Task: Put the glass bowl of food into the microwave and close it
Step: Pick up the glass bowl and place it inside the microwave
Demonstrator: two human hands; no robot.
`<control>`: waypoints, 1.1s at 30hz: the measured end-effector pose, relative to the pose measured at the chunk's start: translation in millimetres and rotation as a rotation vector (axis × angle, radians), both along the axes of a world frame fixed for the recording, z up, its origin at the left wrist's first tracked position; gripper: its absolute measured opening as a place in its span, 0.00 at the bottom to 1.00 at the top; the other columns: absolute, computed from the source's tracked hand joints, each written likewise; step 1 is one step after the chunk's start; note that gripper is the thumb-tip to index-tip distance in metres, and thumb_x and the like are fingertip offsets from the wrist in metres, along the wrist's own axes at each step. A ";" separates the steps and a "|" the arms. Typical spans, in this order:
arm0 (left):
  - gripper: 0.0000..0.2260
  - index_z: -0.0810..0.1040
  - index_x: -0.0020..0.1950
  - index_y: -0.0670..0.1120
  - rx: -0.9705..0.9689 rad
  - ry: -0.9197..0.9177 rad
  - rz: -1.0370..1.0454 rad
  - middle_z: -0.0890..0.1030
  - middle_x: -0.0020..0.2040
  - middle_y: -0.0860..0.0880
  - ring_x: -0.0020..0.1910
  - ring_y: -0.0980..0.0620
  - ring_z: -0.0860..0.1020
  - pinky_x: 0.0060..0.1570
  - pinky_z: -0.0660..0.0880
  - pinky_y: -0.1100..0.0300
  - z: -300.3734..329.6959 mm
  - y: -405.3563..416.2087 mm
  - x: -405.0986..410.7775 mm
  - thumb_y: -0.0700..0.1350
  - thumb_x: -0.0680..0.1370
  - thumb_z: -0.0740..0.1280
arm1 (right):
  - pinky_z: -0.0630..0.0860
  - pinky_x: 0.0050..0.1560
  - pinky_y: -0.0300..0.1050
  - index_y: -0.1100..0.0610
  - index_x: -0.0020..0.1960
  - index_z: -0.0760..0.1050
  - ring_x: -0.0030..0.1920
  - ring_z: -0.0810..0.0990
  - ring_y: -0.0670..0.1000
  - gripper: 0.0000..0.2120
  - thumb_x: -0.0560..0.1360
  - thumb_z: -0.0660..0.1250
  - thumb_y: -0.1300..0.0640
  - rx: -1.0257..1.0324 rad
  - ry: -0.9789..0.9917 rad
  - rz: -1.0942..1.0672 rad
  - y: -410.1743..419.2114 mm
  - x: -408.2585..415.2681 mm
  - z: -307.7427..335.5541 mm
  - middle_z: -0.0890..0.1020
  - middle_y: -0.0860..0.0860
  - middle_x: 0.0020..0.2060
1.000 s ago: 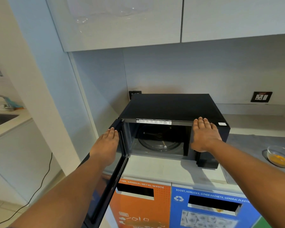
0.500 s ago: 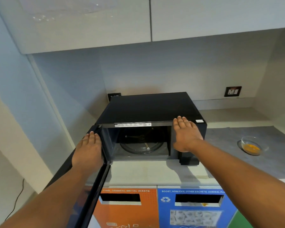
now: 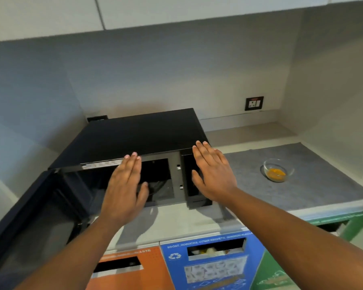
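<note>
A black microwave stands on the counter with its door swung wide open to the left. My left hand hovers flat in front of the open cavity, fingers apart, holding nothing. My right hand is spread flat over the microwave's control panel at the right front, also holding nothing. The glass bowl with orange-yellow food sits on a grey mat to the right of the microwave, well apart from both hands.
Below the counter front are waste bins with orange, blue and green fronts. A wall socket sits behind the bowl. White cabinets hang overhead. A side wall closes the counter at the right.
My left hand has left the door edge and moved right, in front of the cavity. The view has shifted right and closer; the right hand stays at the control panel.
</note>
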State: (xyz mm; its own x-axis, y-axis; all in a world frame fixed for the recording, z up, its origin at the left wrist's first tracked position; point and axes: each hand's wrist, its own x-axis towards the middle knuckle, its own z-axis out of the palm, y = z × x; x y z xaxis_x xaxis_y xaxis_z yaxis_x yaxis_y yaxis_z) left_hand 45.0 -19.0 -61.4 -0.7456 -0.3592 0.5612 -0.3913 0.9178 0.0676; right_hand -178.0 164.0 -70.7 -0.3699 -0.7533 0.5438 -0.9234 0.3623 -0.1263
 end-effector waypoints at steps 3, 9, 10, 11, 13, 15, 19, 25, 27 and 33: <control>0.32 0.53 0.83 0.44 0.019 0.032 -0.101 0.53 0.84 0.46 0.83 0.51 0.45 0.80 0.50 0.50 -2.0 30.1 -37.3 0.55 0.82 0.57 | 0.46 0.79 0.51 0.53 0.83 0.51 0.83 0.48 0.49 0.32 0.83 0.52 0.43 -0.010 -0.051 -0.042 30.7 -21.9 -6.9 0.56 0.51 0.84; 0.30 0.54 0.83 0.43 -0.011 0.024 -0.440 0.54 0.84 0.46 0.83 0.50 0.48 0.81 0.50 0.51 8.6 91.8 -116.0 0.52 0.83 0.57 | 0.55 0.78 0.55 0.56 0.83 0.56 0.81 0.58 0.54 0.32 0.83 0.52 0.42 -0.104 -0.226 -0.189 93.9 -70.6 -13.5 0.60 0.54 0.82; 0.30 0.54 0.83 0.44 0.021 0.027 -0.480 0.54 0.84 0.47 0.83 0.51 0.49 0.81 0.49 0.53 8.1 104.3 -130.7 0.52 0.83 0.57 | 0.55 0.78 0.55 0.57 0.82 0.57 0.81 0.58 0.55 0.32 0.83 0.52 0.43 -0.126 -0.263 -0.218 103.2 -79.3 -17.8 0.61 0.55 0.82; 0.30 0.54 0.83 0.45 0.068 0.038 -0.511 0.54 0.84 0.48 0.83 0.53 0.49 0.81 0.47 0.55 7.1 116.2 -143.1 0.52 0.83 0.57 | 0.54 0.78 0.53 0.58 0.82 0.57 0.81 0.58 0.55 0.33 0.83 0.53 0.43 -0.147 -0.298 -0.240 110.1 -85.9 -21.8 0.61 0.56 0.82; 0.29 0.54 0.84 0.45 0.198 0.055 -0.568 0.53 0.84 0.49 0.83 0.56 0.49 0.80 0.46 0.61 -2.5 142.5 -176.2 0.52 0.84 0.56 | 0.52 0.78 0.49 0.58 0.83 0.57 0.82 0.56 0.54 0.33 0.82 0.53 0.43 -0.186 -0.386 -0.275 124.6 -104.7 -34.8 0.60 0.55 0.82; 0.28 0.54 0.84 0.46 0.371 0.076 -0.582 0.53 0.84 0.52 0.82 0.61 0.49 0.78 0.46 0.66 -13.5 163.8 -206.2 0.51 0.85 0.55 | 0.50 0.78 0.47 0.58 0.83 0.56 0.82 0.55 0.53 0.34 0.82 0.51 0.42 -0.225 -0.472 -0.295 135.2 -122.3 -45.2 0.59 0.55 0.83; 0.26 0.58 0.83 0.46 0.786 0.110 -0.517 0.57 0.83 0.52 0.79 0.64 0.53 0.76 0.49 0.69 -44.2 195.2 -270.9 0.49 0.86 0.58 | 0.51 0.81 0.58 0.58 0.83 0.55 0.82 0.55 0.53 0.33 0.82 0.50 0.43 -0.318 -0.668 -0.303 154.7 -167.0 -62.7 0.58 0.56 0.83; 0.32 0.63 0.81 0.48 1.265 0.156 -0.304 0.64 0.81 0.50 0.77 0.58 0.62 0.77 0.55 0.60 -103.7 209.5 -369.8 0.59 0.78 0.57 | 0.53 0.81 0.51 0.56 0.82 0.58 0.81 0.56 0.49 0.33 0.82 0.55 0.43 -0.504 -0.941 -0.276 181.0 -242.4 -104.4 0.60 0.54 0.82; 0.33 0.64 0.80 0.48 1.425 0.186 -0.274 0.66 0.80 0.49 0.78 0.53 0.65 0.79 0.60 0.51 -121.9 206.0 -392.4 0.58 0.76 0.59 | 0.53 0.80 0.47 0.56 0.82 0.59 0.80 0.58 0.47 0.34 0.80 0.56 0.42 -0.565 -1.053 -0.285 183.5 -261.0 -119.6 0.61 0.53 0.82; 0.32 0.62 0.81 0.45 1.593 0.276 -0.275 0.62 0.82 0.51 0.79 0.55 0.62 0.79 0.56 0.56 -165.0 209.1 -443.6 0.60 0.81 0.58 | 0.60 0.72 0.41 0.51 0.75 0.68 0.69 0.66 0.44 0.24 0.80 0.61 0.47 -0.807 -1.339 -0.237 178.0 -312.1 -164.1 0.70 0.47 0.69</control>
State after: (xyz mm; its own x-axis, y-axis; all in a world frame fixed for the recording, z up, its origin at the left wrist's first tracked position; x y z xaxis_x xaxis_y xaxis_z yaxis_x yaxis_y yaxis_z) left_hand -398.6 190.1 -226.4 -0.8270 -0.5525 -0.1042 -0.0540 -0.1063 0.9929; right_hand -490.2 342.0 -234.8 -0.9539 -0.2965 -0.0472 0.0761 -0.0867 -0.9933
